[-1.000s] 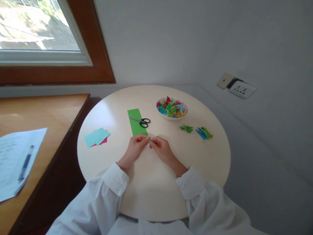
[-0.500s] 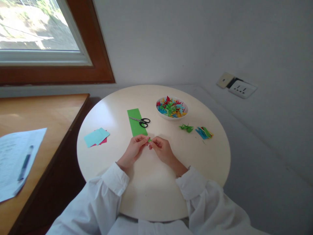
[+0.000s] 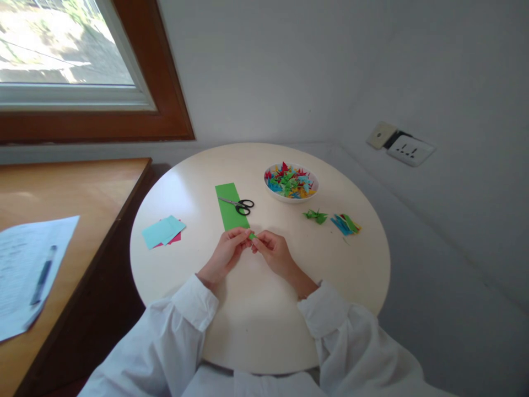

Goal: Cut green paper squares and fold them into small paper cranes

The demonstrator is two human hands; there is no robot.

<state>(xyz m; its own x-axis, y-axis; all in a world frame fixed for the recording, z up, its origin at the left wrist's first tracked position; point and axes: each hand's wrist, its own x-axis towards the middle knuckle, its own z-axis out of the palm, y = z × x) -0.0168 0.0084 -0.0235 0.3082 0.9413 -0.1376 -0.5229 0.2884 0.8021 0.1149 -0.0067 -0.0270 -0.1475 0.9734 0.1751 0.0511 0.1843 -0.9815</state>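
Note:
My left hand (image 3: 226,252) and my right hand (image 3: 274,253) meet at the middle of a round cream table (image 3: 256,325). Both pinch a tiny folded piece of green paper (image 3: 252,236) between their fingertips, just above the tabletop. Most of that piece is hidden by my fingers. Just beyond my hands lies a long green paper strip (image 3: 230,205), with black-handled scissors (image 3: 240,205) lying across it.
A white bowl (image 3: 290,183) full of small coloured folded paper figures stands at the back. To its right lie green folded figures (image 3: 316,215) and coloured paper scraps (image 3: 345,224). Light blue and red paper squares (image 3: 163,231) lie at left. A wooden desk (image 3: 74,193) holds printed sheets and a pen (image 3: 43,274).

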